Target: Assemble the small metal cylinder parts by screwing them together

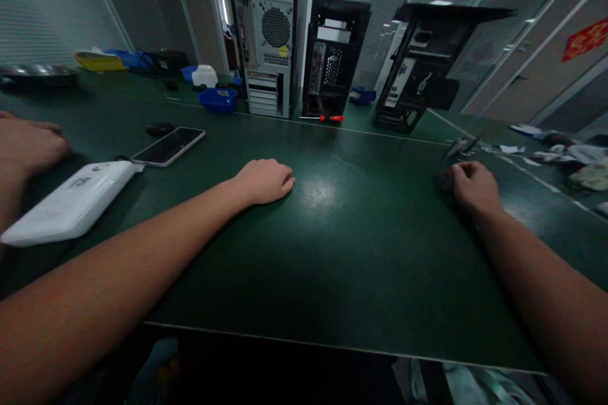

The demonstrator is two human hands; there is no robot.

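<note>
My left hand [266, 181] rests on the green tabletop [342, 253] with its fingers curled into a loose fist; nothing shows in it, though its underside is hidden. Farther right, my right hand [475, 188] has thumb and fingers pinched together at a blurred grey metal piece [460, 148] with a thin pointed end. A bit of red shows by the fingertips. What kind of thing this is, I cannot make out. A phone [170, 146] and a white packet-like case [78, 199] lie to the left of my left hand.
Three computer cases stand along the back: a tall grey one [268, 31], a black one [332, 54] and an opened black one [415, 69]. A red screwdriver [331, 118] lies before them. Blue bin [218, 100], mouse [160, 129]. Another person's hand [33, 142] is at left.
</note>
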